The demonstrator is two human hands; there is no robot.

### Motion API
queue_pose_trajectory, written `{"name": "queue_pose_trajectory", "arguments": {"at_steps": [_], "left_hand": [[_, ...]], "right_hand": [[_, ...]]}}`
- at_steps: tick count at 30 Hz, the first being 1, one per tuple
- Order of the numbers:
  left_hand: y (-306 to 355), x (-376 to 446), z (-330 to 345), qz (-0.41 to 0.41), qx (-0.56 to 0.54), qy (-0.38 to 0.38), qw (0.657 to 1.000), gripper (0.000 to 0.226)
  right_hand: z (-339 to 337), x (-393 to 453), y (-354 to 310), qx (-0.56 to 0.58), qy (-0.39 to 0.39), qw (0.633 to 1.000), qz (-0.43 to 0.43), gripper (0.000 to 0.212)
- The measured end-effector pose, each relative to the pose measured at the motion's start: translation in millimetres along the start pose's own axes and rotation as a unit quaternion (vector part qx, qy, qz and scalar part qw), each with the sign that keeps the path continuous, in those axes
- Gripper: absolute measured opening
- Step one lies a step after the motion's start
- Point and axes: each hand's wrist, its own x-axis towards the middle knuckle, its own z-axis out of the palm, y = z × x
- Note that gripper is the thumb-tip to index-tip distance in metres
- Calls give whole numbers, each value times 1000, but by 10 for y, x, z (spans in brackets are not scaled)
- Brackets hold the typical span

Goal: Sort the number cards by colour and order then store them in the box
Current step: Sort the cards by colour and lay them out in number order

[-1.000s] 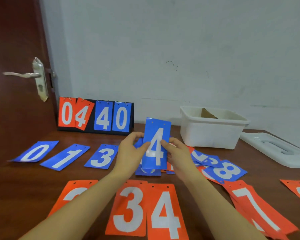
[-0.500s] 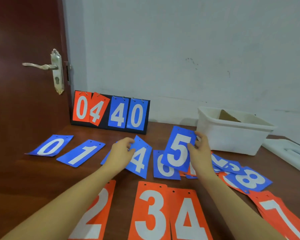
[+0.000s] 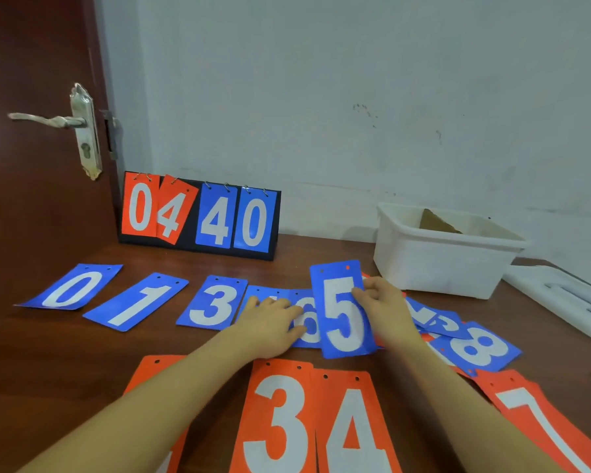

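Observation:
Blue cards 0, 1 and 3 lie in a row on the brown table. My left hand rests flat on the blue 4 card, mostly covering it, beside a blue 6. My right hand pinches the right edge of the blue 5 card, held just above the 6. A loose pile with a blue 8 lies to the right. Orange cards 3, 4 and 7 lie nearest me. The white box stands at the back right.
A flip scoreboard reading 04 40 stands against the wall at the back left. The box's white lid lies at the far right. A dark door with a metal handle is on the left.
My left hand has laid the blue 4 down flat next to the 3 and covers it. My right hand has brought the blue 5 lower, over the 6.

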Motion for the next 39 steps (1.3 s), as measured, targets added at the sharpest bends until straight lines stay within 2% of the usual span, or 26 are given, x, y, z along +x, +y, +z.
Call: {"name": "queue_pose_trajectory", "arguments": {"at_steps": [5,7,13,15,16,19,21,24,27,30,33,35,37,39], "left_hand": [[-184,-100,23,-26,-34,4,999,48],[-201,-105,1,-33,-48,-15,998,47],[-127,-2,27,-37,-40,-23,998,49],[-37,49,39,-30,-34,-17,999,48],[14,73,40,-28,-32,-13,999,48],[118,127,30,-26,-32,-11,999,47],[128,139,20,-30,-30,-6,999,46],[50,93,10,-41,-27,9,999,47],[-80,8,7,-62,-90,38,993,53],[-176,-43,3,-57,-122,83,987,58],[-207,-21,10,-54,-92,44,993,59],[-224,24,28,-48,-55,-14,997,58],[-256,48,39,-38,-40,-45,997,58],[-310,27,16,-21,-57,-45,997,59]], "right_hand": [[299,-40,34,-67,-147,987,16,18],[285,-26,62,-88,-159,983,22,29],[-141,23,172,-118,-110,986,36,28],[-314,27,212,-130,-91,987,26,18],[-384,23,217,-143,-92,985,26,11],[-481,36,225,-211,-98,972,19,12],[-454,28,181,-232,-82,969,-16,17],[-292,22,49,-173,-33,982,-71,22],[-27,65,-80,-104,-2,991,-79,18],[260,137,-64,-133,16,989,-56,17],[427,178,34,-280,13,958,-61,15],[433,180,87,-373,-11,924,-80,32],[371,160,110,-414,-67,900,-115,48],[281,116,131,-432,-132,882,-133,45]]}}
